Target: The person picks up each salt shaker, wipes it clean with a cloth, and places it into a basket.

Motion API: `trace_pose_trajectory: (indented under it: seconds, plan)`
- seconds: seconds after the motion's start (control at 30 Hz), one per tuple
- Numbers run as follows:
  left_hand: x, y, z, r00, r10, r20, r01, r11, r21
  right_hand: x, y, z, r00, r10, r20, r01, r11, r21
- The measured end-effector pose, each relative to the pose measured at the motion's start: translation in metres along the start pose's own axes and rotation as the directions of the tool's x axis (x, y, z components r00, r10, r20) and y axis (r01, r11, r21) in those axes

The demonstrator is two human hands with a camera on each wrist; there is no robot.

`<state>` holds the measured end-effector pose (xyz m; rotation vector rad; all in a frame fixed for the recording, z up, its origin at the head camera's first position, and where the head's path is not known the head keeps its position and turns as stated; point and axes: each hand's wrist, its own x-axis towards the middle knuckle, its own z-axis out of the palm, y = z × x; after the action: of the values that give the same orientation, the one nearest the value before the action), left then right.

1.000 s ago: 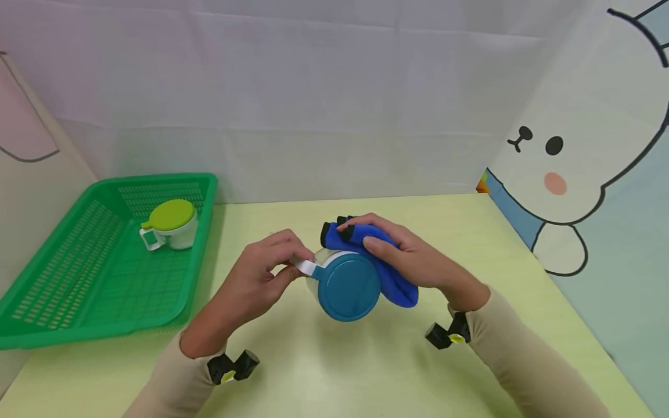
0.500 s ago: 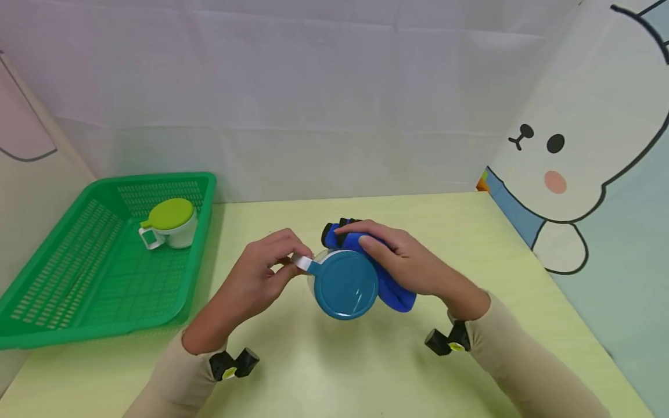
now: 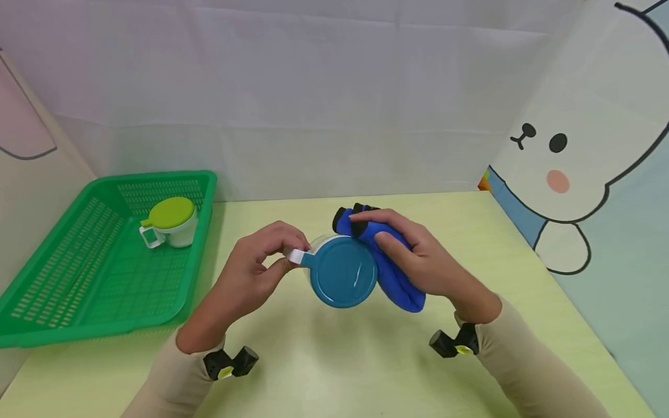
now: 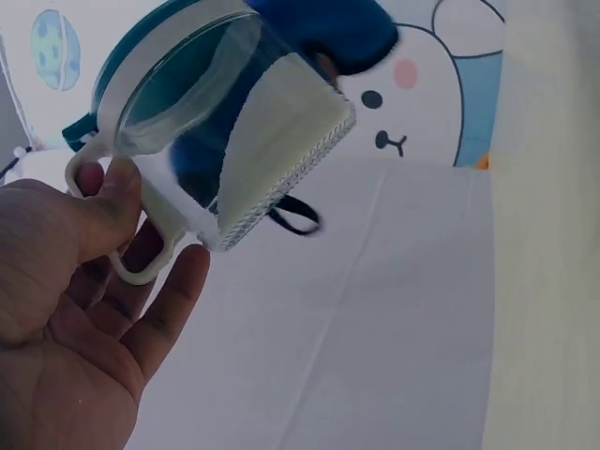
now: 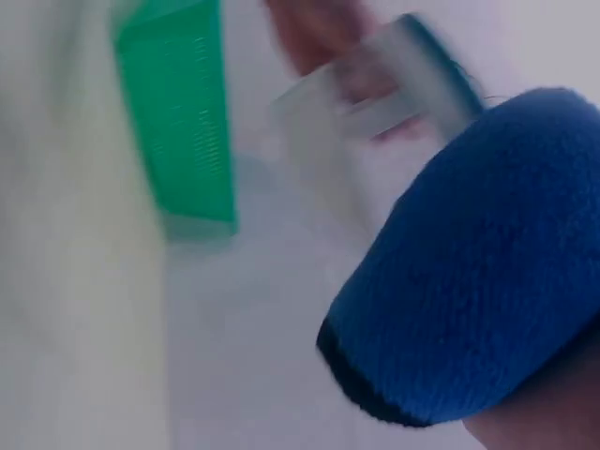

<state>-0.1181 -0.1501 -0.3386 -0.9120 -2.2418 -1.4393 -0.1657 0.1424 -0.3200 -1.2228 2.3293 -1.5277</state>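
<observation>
My left hand (image 3: 256, 267) pinches the white handle of a lidded seasoning jar (image 3: 344, 271) above the table. Its blue lid faces the head camera. In the left wrist view the jar (image 4: 281, 131) shows a clear body and a textured rim round its base, tilted, with my thumb on the handle (image 4: 150, 211). A folded blue cloth (image 3: 399, 290) with black edging lies against the jar's right side. My right hand (image 3: 423, 255) holds that cloth, thumb and fingers over it. Close up in the right wrist view, the cloth (image 5: 469, 253) hides most of that hand.
A green plastic basket (image 3: 104, 331) stands on the left of the pale table (image 3: 324, 371). Inside it sits a second jar (image 3: 180, 235) with a lime-green lid and white handle. A white sheet (image 3: 313, 104) hangs behind; a cartoon-printed panel (image 3: 590, 174) borders the right.
The jar, both hands and the cloth have risen slightly in the head view. The cloth has shifted along the jar's side, a little to the right. The grip on the handle stays.
</observation>
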Motion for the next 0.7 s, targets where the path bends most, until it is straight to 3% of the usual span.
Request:
trace_pose_trajectory:
  seconds: [0.13,0.27,0.37,0.47,0.63,0.7]
  plan:
    - [0.000,0.000,-0.003,0.998,0.061,0.003,-0.060,0.996,-0.065,0.002,0.004,0.004,1.000,0.001,0.013,-0.001,0.999,0.042]
    - [0.001,-0.005,-0.005,0.997,0.078,0.011,-0.077,0.990,-0.115,0.001,-0.001,0.005,0.993,-0.102,-0.057,0.107,0.990,0.090]
    - [0.001,-0.007,-0.006,0.994,0.104,0.024,-0.099,0.980,-0.172,0.002,0.002,0.010,0.995,-0.085,-0.049,0.090,0.990,0.111]
    - [0.001,-0.010,-0.006,0.997,0.079,0.027,-0.071,0.976,-0.206,0.003,0.002,0.012,0.997,-0.056,-0.046,0.061,0.993,0.105]
    - [0.002,-0.012,-0.003,1.000,0.007,-0.028,-0.012,0.981,-0.196,0.003,-0.009,0.010,0.968,-0.173,-0.183,0.199,0.971,0.135]
    - [0.002,-0.010,-0.003,0.999,-0.002,-0.051,-0.009,0.974,-0.227,0.003,-0.006,0.015,0.963,-0.163,-0.216,0.196,0.970,0.142]
